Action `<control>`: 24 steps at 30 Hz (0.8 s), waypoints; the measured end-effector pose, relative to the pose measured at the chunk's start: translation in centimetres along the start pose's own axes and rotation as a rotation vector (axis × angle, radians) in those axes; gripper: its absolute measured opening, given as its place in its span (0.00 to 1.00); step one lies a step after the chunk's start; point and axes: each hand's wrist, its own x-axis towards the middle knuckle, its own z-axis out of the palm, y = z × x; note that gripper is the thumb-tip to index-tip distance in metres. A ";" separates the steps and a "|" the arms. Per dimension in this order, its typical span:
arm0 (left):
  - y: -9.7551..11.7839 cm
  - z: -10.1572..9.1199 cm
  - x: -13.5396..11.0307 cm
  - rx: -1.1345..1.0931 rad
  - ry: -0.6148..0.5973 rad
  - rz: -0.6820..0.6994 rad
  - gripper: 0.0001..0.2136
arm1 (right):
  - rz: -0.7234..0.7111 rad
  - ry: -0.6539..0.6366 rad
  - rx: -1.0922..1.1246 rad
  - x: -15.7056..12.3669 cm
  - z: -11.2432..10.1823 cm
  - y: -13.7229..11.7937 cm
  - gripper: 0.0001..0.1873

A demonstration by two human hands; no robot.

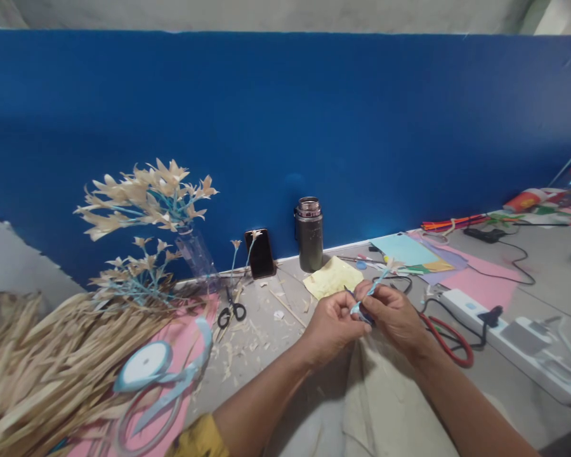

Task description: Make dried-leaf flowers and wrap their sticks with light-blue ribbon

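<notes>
My left hand (330, 327) and my right hand (394, 314) meet above the table's near edge. Both are closed on a thin stem wrapped in light blue ribbon (372, 291), which ends in a pale dried-leaf tip (394, 263) pointing up and right. A short loop of the blue ribbon shows between my fingers. A roll of light blue ribbon (143, 367) lies on pink paper at the left, its loose tail curling toward me.
A clear bottle holds finished pale leaf stems (147, 197). A heap of dried straw leaves (42, 362) fills the left. Black scissors (231, 311), a phone (259, 254), a steel flask (309, 233), yellow paper (332, 277), red-handled scissors (450, 343), a power strip (518, 346) and coloured sheets (409, 249) are around.
</notes>
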 end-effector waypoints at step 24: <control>-0.9 -1.0 0.6 0.378 0.378 0.365 0.15 | 0.093 0.203 0.166 0.3 0.7 -0.5 0.23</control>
